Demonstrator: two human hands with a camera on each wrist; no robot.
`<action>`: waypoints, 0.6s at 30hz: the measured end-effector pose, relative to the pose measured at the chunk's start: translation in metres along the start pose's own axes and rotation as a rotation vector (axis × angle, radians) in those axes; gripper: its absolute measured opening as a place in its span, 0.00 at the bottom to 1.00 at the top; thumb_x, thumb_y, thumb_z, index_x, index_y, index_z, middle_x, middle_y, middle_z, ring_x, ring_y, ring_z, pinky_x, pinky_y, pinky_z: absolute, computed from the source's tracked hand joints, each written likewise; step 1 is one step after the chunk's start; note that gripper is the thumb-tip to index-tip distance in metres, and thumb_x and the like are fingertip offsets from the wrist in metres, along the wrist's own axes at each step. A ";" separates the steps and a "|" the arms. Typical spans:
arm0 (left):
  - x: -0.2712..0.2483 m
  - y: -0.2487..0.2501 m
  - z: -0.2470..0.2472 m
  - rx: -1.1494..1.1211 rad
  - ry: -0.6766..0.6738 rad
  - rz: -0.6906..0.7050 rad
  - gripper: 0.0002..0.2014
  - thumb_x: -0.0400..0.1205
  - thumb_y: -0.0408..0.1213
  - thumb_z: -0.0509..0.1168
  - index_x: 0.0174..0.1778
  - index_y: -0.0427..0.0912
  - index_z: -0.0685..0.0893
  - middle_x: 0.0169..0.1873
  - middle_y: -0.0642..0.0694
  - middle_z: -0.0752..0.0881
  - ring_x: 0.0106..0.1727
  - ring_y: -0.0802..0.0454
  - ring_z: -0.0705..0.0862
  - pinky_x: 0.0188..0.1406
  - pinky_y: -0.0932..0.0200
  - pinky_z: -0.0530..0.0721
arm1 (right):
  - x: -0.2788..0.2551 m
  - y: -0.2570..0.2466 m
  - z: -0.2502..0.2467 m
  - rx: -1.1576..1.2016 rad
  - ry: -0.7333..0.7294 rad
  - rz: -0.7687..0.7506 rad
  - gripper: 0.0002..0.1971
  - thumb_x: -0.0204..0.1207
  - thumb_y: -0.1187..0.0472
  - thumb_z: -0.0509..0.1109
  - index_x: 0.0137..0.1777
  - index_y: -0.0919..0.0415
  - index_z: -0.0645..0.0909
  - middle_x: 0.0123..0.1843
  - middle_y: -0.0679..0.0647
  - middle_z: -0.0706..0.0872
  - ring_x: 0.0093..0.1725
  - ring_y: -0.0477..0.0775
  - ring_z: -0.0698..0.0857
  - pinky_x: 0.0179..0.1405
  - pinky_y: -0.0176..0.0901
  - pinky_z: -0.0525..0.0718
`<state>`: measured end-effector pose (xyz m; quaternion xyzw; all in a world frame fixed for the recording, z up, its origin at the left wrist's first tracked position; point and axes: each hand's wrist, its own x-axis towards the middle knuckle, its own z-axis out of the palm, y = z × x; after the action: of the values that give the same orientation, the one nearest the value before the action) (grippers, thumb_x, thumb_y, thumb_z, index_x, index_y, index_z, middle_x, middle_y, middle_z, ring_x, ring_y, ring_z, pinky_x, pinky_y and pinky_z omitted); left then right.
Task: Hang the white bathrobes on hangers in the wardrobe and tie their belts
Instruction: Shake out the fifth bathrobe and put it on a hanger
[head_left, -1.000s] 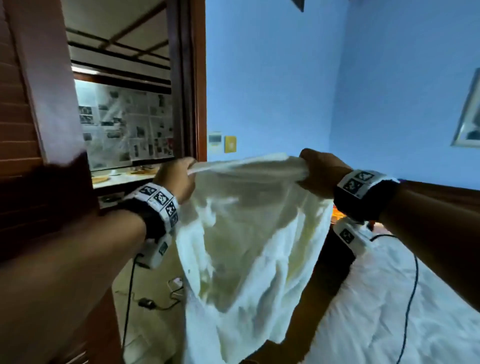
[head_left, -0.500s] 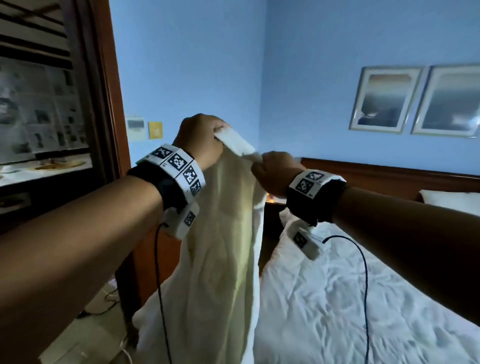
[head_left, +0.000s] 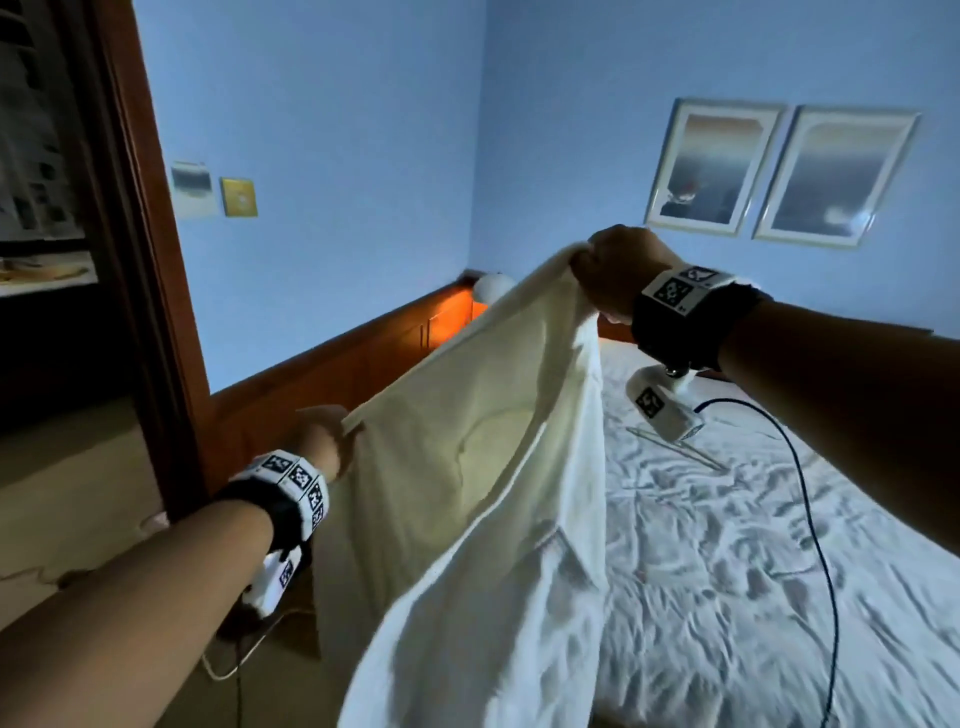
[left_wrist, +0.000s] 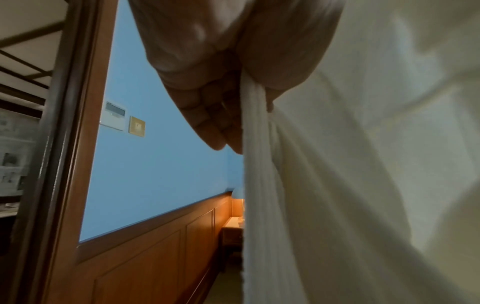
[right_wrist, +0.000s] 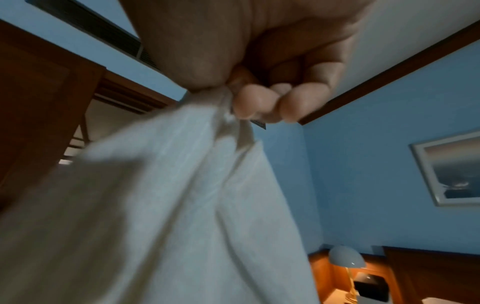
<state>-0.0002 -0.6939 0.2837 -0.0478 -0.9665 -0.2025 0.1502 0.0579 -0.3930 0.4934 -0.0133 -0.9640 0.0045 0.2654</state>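
A white bathrobe (head_left: 483, 509) hangs spread in the air between my two hands, over the near edge of the bed. My left hand (head_left: 324, 444) pinches its lower left edge, low and to the left; the left wrist view shows the fingers (left_wrist: 215, 123) curled round a bunched fold of the bathrobe (left_wrist: 363, 185). My right hand (head_left: 615, 275) is raised higher and grips the upper edge in a fist; in the right wrist view the fingertips (right_wrist: 257, 102) clamp the gathered bathrobe (right_wrist: 168, 205). No hanger or belt is visible.
A bed (head_left: 753, 571) with rumpled white sheets fills the right. A thin pale object (head_left: 675, 447) lies on it. The wooden door frame (head_left: 150, 270) stands at the left, wood panelling (head_left: 337, 384) runs along the blue wall, and a lit lamp (head_left: 491, 288) sits in the corner. Cables trail on the floor.
My view has turned right toward the bed. My left hand dropped low and left, my right hand rose, and the bathrobe is now spread wide between them.
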 end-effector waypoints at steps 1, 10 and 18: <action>0.005 0.001 -0.010 -0.054 0.018 -0.056 0.19 0.86 0.44 0.56 0.55 0.33 0.86 0.55 0.32 0.86 0.56 0.36 0.84 0.59 0.48 0.79 | -0.005 0.006 0.004 -0.014 -0.021 0.021 0.17 0.83 0.50 0.54 0.48 0.61 0.80 0.56 0.66 0.84 0.56 0.66 0.82 0.44 0.45 0.74; 0.047 0.085 -0.121 -0.421 0.232 0.473 0.10 0.77 0.43 0.62 0.40 0.46 0.89 0.33 0.48 0.76 0.53 0.65 0.76 0.51 0.55 0.83 | -0.062 -0.008 0.022 0.482 -0.822 0.036 0.18 0.77 0.44 0.69 0.45 0.61 0.85 0.42 0.56 0.88 0.45 0.55 0.90 0.44 0.54 0.91; 0.049 0.125 -0.156 -0.497 0.307 0.874 0.11 0.77 0.29 0.69 0.53 0.44 0.92 0.51 0.49 0.91 0.54 0.58 0.87 0.60 0.63 0.83 | -0.054 -0.054 0.052 0.822 -0.385 -0.082 0.07 0.83 0.56 0.66 0.57 0.51 0.83 0.51 0.48 0.90 0.47 0.38 0.86 0.47 0.42 0.87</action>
<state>0.0145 -0.6417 0.4823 -0.4502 -0.7462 -0.3487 0.3449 0.0761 -0.4485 0.4221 0.1324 -0.9137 0.3788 0.0644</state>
